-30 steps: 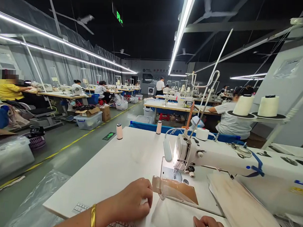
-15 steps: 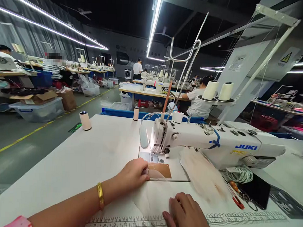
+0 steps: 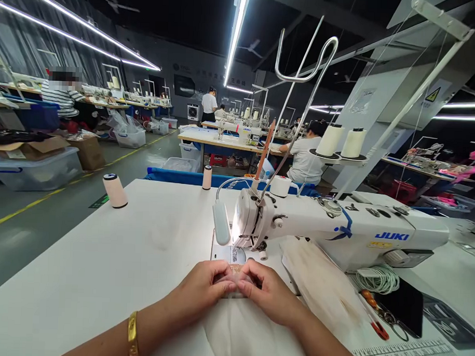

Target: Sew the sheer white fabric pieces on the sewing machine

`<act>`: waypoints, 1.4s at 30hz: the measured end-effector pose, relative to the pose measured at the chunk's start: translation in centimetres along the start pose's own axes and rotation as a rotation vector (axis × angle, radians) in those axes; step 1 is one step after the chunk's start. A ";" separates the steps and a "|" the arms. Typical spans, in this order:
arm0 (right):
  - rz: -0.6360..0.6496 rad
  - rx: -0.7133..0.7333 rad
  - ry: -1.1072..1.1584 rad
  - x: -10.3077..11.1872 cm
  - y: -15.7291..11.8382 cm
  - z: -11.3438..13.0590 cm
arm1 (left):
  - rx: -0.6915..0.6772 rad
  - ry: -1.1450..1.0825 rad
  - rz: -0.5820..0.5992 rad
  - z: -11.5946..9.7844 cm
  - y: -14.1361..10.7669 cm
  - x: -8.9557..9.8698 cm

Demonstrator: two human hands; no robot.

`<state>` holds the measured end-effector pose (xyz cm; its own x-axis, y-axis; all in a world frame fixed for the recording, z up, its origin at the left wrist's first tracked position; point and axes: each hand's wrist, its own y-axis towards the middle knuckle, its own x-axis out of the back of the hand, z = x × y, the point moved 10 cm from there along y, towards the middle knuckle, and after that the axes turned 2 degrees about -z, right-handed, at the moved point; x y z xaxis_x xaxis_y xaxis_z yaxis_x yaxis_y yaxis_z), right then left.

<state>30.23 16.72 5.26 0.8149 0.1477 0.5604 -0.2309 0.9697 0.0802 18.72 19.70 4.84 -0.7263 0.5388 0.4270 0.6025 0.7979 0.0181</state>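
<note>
A white JUKI sewing machine (image 3: 314,217) stands on the table, its lamp lit over the needle area. Just in front of the needle, my left hand (image 3: 208,283) and my right hand (image 3: 267,288) meet, each pinching a thin, sheer pale fabric (image 3: 238,334) between thumb and fingers. From my fingers the fabric trails toward me over the table. Most of the brown patch by the needle plate is hidden behind my hands. Right of them, under the machine arm, lies another pile of sheer beige fabric (image 3: 315,279).
Two pale thread spools, a near one (image 3: 115,191) and a farther one (image 3: 207,177), stand on the table's left part. At right lie a coiled white cable (image 3: 378,276), a black phone (image 3: 402,306) and red-handled snips (image 3: 379,330). A ruler strip (image 3: 406,352) runs along the front edge.
My right hand has moved up and left from the ruler to join my left hand, and it now grips the fabric. The view has shifted slightly.
</note>
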 end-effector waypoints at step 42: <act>-0.169 -0.022 0.160 0.3 -0.5 -0.6 | 0.017 -0.232 -0.079 0.4 0.3 -0.7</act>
<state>30.90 16.41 4.89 0.9152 0.0101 0.4028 -0.0737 0.9870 0.1426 19.31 19.69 4.22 -0.8285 0.5208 0.2058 0.5368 0.8433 0.0267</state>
